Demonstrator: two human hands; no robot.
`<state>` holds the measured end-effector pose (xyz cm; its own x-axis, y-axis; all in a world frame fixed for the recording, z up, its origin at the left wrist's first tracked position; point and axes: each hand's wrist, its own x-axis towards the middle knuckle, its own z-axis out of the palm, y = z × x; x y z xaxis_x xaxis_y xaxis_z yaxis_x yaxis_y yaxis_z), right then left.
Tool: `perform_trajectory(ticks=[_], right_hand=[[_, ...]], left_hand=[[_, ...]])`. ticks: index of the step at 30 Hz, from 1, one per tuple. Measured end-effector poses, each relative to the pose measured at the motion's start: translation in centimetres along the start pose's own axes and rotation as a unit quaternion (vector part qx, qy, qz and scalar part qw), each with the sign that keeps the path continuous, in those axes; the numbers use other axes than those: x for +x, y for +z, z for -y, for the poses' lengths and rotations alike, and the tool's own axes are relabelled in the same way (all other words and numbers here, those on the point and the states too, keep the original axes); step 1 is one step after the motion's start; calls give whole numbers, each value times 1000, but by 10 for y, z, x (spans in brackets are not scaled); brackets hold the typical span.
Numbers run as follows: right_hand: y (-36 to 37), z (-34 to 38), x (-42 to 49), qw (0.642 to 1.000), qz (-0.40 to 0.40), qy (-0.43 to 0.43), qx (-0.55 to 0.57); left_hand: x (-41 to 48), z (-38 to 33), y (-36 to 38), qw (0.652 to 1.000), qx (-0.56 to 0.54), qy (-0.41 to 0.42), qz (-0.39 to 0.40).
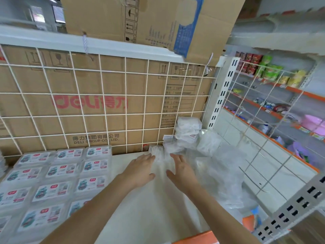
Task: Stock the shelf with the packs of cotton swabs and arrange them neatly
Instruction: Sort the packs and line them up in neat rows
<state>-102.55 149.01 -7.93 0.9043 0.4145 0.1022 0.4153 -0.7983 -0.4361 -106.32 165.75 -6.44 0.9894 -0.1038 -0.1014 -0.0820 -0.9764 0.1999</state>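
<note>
Shelf (140, 208): white and flat, right under the arms
Boxes (61, 173): neat rows with labels, on the left
Left hand (140, 170): flat, fingers straight and wide, holding nothing, tips just at the pack
Right hand (182, 171): flat and wide too, holding nothing, just right of the pack
Pack (156, 153): clear, between the two hands and a bit ahead of the fingertips; its long side seems to point away from the person, but it is blurry
Nearer hand: the left, I think
Pile (188, 129): more clear packs heaped in the back right corner
Grid (105, 94): wire wall at the very back
</note>
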Motion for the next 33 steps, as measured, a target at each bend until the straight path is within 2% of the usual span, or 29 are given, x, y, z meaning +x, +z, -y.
perform_trajectory(ticks=[6, 12, 18, 22, 26, 33], right_hand=[[2, -4, 32, 999, 11, -14, -29], [8, -9, 44, 993, 27, -23, -116], [7, -9, 43, 994, 12, -35, -105], [6, -9, 38, 995, -30, -59, -75], [3, -8, 38, 994, -44, -65, -70], [3, -9, 50, 985, -25, -82, -150]], left_hand=[[36, -17, 18, 999, 35, -16, 38], [39, -15, 25, 996, 71, -25, -40], [38, -11, 21, 990, -3, -82, -116], [34, -9, 25, 990, -63, -97, -79], [28, -10, 23, 993, -58, -95, -48], [21, -7, 18, 994, -54, -96, -26]])
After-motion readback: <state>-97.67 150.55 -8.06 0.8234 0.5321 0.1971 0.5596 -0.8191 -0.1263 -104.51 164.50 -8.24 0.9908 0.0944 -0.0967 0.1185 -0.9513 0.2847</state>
